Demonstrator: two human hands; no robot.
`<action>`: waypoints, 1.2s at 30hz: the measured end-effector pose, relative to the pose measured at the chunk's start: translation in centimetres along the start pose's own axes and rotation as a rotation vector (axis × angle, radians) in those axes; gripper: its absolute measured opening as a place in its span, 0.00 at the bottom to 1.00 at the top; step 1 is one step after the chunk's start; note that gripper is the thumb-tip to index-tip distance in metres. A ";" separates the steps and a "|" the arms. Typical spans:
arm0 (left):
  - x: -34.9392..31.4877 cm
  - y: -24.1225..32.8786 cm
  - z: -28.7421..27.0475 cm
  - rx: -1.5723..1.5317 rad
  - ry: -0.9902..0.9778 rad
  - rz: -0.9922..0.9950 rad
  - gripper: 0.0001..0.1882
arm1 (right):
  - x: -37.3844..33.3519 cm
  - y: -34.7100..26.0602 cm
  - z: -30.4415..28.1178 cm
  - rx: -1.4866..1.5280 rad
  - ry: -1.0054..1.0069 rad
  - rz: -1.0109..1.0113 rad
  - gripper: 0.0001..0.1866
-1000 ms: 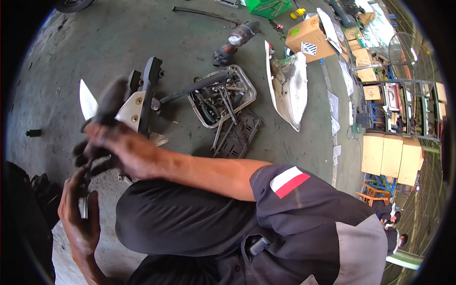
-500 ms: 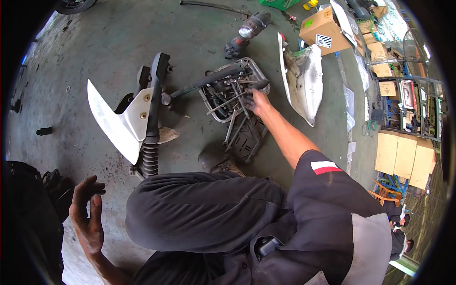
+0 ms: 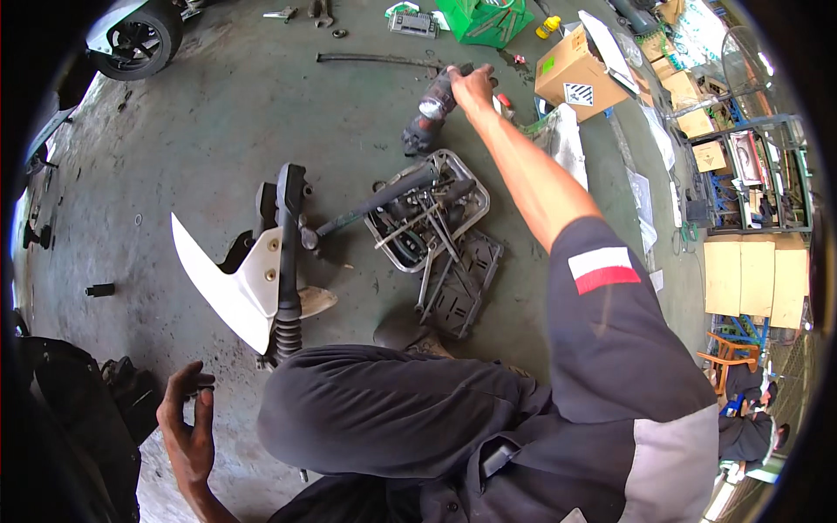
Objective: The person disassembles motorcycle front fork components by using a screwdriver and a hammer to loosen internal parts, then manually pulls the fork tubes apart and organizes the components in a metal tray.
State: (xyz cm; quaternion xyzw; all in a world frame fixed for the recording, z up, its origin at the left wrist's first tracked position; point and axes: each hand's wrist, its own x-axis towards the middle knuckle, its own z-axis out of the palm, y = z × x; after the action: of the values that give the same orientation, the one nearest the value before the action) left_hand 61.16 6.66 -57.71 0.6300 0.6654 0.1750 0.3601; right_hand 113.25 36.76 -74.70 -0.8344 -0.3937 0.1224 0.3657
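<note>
My right hand is stretched far forward, its fingers wrapped round the upper end of a dark, worn power tool that looks like an impact wrench. The tool lies on the floor just beyond a metal tray of wrenches and other hand tools. A long dark bar rests across the tray's left side. At lower left my left hand hovers over the floor beside my knee. Its fingers are curled but stand apart from the thumb, and I make out nothing held.
A shock-like part with a white fender lies left of the tray. Nearer me is a black slotted plate. Beyond stand a cardboard box, a green container and a wheel. Dark bulky equipment borders my left side.
My right hand has left the tools in the tray, reached forward and closed on the power tool. My left hand stays raised, fingers slightly nearer the thumb. The view has shifted forward.
</note>
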 end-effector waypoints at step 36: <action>0.3 -2.7 -1.9 -0.058 0.038 -0.062 0.19 | -21.1 16.2 1.4 -0.857 -0.776 -0.796 0.22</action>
State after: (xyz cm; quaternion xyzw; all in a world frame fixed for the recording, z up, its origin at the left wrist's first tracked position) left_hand 57.89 7.01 -58.33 0.5950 0.6858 0.1950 0.3710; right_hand 107.81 14.90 -88.92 -0.5936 -0.7848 0.1023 -0.1455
